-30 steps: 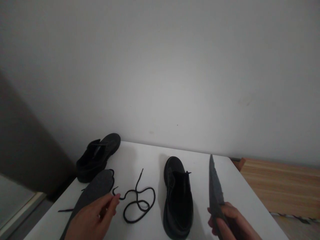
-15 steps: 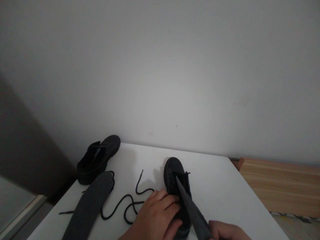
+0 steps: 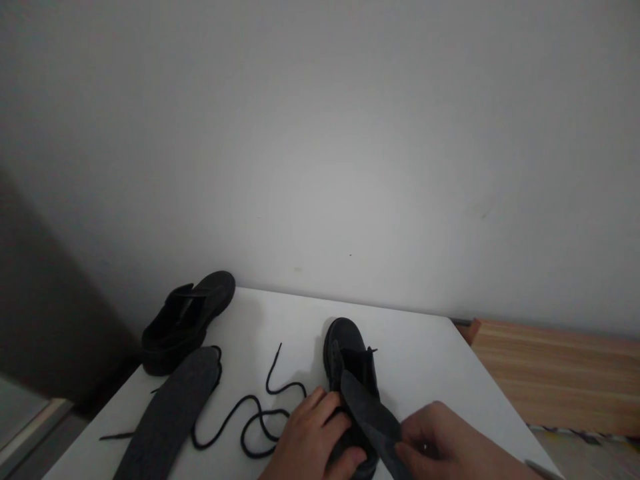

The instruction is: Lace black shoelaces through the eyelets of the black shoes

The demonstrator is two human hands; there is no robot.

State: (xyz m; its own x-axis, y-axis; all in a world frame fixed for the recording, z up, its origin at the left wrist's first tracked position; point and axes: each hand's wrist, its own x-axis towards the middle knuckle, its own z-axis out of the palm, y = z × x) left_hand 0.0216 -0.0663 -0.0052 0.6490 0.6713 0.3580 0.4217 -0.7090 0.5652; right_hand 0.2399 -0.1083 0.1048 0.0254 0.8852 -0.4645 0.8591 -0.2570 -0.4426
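A black shoe (image 3: 343, 333) without a lace stands on the white table, toe toward the wall. My left hand (image 3: 317, 437) is closed on the left side of its opening, fingers curled over the edge. A dark grey insole (image 3: 367, 413) slants over the shoe's opening, its tip at the tongue area. My right hand (image 3: 433, 443) pinches the insole's right edge between thumb and fingers. The lower part of the shoe is partly hidden by the insole and my hands.
A second black shoe (image 3: 187, 313) stands at the table's back left. Another grey insole (image 3: 170, 417) lies in front of it, over part of a black shoelace (image 3: 250, 400). The white table (image 3: 420, 347) meets the wall (image 3: 320, 167). A wooden board (image 3: 560, 373) is at the right.
My right hand has moved up and slightly left along the insole, which now shows more of its flat face. My left hand stays on the shoe. The view has shifted a little.
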